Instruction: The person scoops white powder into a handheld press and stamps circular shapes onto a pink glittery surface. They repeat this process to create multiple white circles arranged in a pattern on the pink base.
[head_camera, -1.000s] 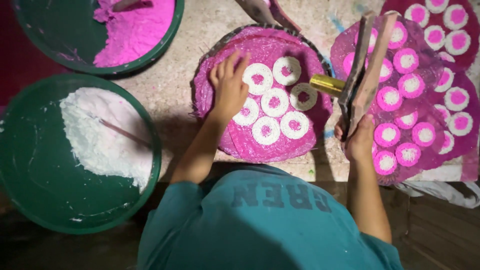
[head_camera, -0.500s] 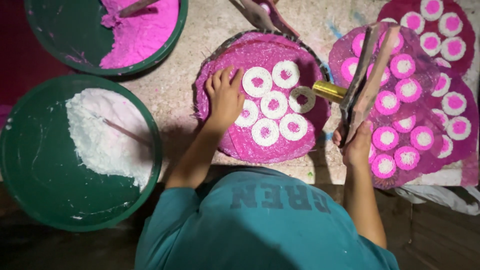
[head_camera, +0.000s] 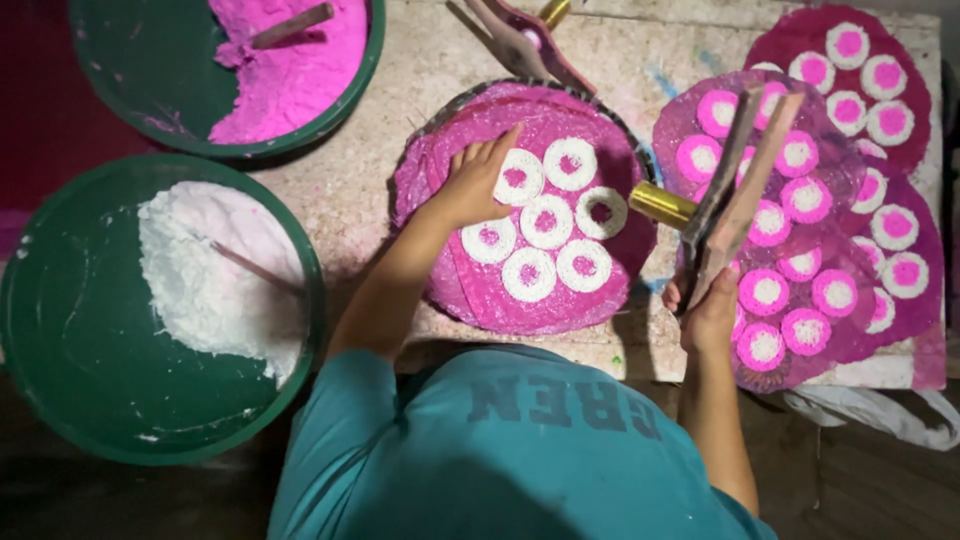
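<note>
Nearest, the right hand (head_camera: 712, 310) has its fingers clamped on a wooden press tool (head_camera: 740, 190) with a brass nozzle. Farther left, the left hand (head_camera: 478, 180) lies flat, fingers apart, on the pink round tray (head_camera: 450, 270) beside white rings (head_camera: 546, 222).

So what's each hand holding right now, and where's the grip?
Right hand grips the wooden press tool at its lower end. Left hand holds nothing, resting flat on the pink mat.

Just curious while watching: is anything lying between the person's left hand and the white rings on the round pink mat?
Nothing visible does. The left hand already rests on the round pink mat, fingertips touching the nearest white ring. The wooden press sits off to the side in the right hand.
</note>
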